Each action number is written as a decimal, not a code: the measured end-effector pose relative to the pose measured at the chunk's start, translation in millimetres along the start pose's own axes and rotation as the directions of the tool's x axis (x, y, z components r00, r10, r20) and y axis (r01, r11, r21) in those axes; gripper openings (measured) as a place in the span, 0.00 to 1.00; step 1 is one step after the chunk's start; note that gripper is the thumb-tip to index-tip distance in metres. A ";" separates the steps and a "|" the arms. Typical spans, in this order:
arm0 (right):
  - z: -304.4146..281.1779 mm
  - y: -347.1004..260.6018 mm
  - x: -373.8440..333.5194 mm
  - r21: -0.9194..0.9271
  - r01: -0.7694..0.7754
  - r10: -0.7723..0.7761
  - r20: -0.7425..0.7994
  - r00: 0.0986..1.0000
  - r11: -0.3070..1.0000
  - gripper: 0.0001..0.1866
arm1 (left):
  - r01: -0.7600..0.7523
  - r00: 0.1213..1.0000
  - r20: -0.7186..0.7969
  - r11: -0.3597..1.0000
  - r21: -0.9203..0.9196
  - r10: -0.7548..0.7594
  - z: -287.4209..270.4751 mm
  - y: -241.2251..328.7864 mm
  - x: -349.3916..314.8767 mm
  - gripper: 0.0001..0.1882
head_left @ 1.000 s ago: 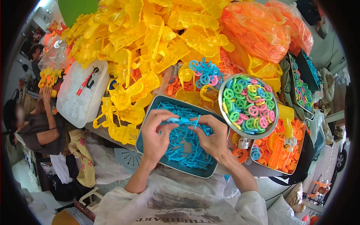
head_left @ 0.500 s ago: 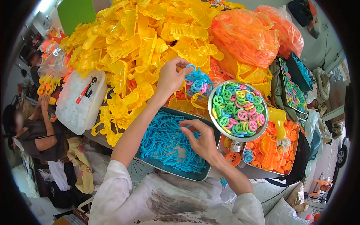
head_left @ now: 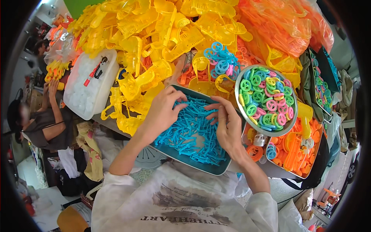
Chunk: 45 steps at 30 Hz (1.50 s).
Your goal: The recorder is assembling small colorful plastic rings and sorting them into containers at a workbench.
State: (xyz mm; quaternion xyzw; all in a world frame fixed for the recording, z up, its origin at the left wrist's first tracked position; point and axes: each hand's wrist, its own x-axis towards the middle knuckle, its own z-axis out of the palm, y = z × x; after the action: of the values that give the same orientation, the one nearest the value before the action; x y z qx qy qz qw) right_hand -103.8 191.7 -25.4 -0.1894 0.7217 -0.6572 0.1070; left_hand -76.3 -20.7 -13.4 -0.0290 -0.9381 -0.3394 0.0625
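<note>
A dark teal metal tray (head_left: 169,153) in front of me holds a heap of thin blue plastic stems (head_left: 189,133). My left hand (head_left: 165,110) is over the tray's left side, index finger and thumb curved with a small gap between them at the stems. My right hand (head_left: 228,129) is over the tray's right side, its fingers bent and apart, nothing visible held. Just beyond the tray lies a cluster of blue stems with small wheels (head_left: 222,63), mostly blue, some pink. Beside it stands a round metal bowl (head_left: 237,94) of green, pink, yellow and blue wheels (head_left: 266,101).
A tall heap of yellow plastic shells (head_left: 150,34) fills the back, beside orange bags (head_left: 274,23). A white tub (head_left: 89,83) stands left, orange parts (head_left: 297,150) in a tray right. Another person (head_left: 44,123) works at far left.
My left hand has come down from the wheel cluster to the stems in the tray. My right hand stays over the tray, its fingers now more spread. The whole view has shifted.
</note>
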 end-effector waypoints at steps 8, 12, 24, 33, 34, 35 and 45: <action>2.6 -1.8 -0.2 -0.018 0.002 -0.002 -0.001 1.000 1.000 0.13 | 0.105 0.991 -0.082 0.994 -0.023 -0.106 -1.7 0.8 -26.3 0.08; -1.0 1.5 2.9 -0.127 0.156 -0.146 0.080 0.986 0.980 0.17 | 0.148 0.982 -0.090 0.973 -0.179 -0.166 -8.0 16.9 -24.8 0.07; 1.1 4.1 1.3 -0.204 0.412 -0.387 0.154 0.909 0.888 0.19 | 0.327 0.945 0.201 0.691 -0.645 -0.259 7.2 35.3 -25.5 0.10; -6.9 4.9 2.9 0.052 0.147 -0.149 0.032 0.988 0.988 0.12 | 0.098 0.992 -0.047 0.957 -0.272 -0.115 30.8 36.6 -41.4 0.10; -6.9 6.0 2.7 0.048 0.141 -0.142 0.026 0.989 0.989 0.12 | 0.099 0.993 -0.039 0.956 -0.277 -0.114 35.8 43.7 -46.2 0.10; -5.1 5.5 3.3 0.140 0.092 -0.096 0.024 0.995 0.986 0.12 | -0.085 0.996 -0.019 0.984 -0.158 0.083 41.8 52.4 -50.1 0.12; -6.4 5.1 1.1 0.238 -0.007 -0.009 0.065 0.998 0.971 0.12 | -0.061 0.998 0.014 0.962 0.266 0.060 18.1 34.8 -74.5 0.13</action>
State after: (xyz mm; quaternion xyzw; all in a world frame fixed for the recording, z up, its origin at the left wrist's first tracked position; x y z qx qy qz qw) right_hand -108.1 197.4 -29.6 -0.1973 0.6337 -0.7324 0.1522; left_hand -0.9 16.8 -15.4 -0.0499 -0.9741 -0.2079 0.0735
